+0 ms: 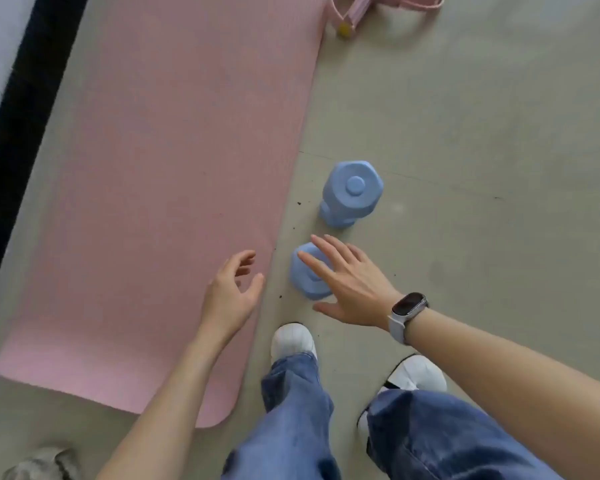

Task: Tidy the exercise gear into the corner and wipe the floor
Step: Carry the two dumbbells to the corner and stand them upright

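Observation:
A pink exercise mat (160,209) lies flat on the grey floor (465,168), running from the top of the view to the lower left. Two light blue dumbbells stand on end just right of the mat's edge. The farther dumbbell (352,192) stands free. Over the nearer dumbbell (305,278) my right hand (350,285) hovers with fingers spread and straight; I cannot tell if it touches. My left hand (231,296) hangs above the mat's right edge, fingers loosely curled, holding nothing. Dark crumbs (298,203) dot the floor beside the dumbbells.
A pink strap or band with a yellow piece (354,12) lies at the top edge, beyond the mat. A black baseboard (25,109) and pale wall run along the left. My white shoes (293,341) stand close behind the nearer dumbbell. Something grey and fluffy (42,464) sits at bottom left.

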`<state>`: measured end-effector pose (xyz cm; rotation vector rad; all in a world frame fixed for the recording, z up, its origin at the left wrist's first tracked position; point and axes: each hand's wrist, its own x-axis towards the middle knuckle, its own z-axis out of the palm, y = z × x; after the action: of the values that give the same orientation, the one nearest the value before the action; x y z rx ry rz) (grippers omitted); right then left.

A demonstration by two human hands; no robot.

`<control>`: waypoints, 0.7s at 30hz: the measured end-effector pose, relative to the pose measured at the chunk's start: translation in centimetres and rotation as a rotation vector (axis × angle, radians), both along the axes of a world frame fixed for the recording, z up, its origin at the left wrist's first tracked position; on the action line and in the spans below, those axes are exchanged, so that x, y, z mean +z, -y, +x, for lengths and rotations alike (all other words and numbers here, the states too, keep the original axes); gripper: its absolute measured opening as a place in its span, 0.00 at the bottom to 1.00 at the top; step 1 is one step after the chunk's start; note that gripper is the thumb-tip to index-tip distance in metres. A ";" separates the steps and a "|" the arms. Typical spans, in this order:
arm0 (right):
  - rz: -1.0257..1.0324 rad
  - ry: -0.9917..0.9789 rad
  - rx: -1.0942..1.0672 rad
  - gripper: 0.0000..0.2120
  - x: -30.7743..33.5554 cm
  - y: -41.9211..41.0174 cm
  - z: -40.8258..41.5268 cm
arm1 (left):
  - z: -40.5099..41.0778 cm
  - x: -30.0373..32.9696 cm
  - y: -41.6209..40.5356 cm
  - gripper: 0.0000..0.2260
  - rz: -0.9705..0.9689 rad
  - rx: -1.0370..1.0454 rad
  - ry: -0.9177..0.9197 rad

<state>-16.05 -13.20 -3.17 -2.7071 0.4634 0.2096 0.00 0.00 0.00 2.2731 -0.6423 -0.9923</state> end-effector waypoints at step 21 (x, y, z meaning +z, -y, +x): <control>0.132 0.169 -0.177 0.46 -9.9 6.9 -11.6 | -7.7 -16.4 10.1 0.13 -0.066 -0.927 0.077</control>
<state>-27.67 -20.06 -13.04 -2.5118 0.6123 -0.0356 -7.68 -10.11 -16.38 1.9331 -1.8161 -1.2355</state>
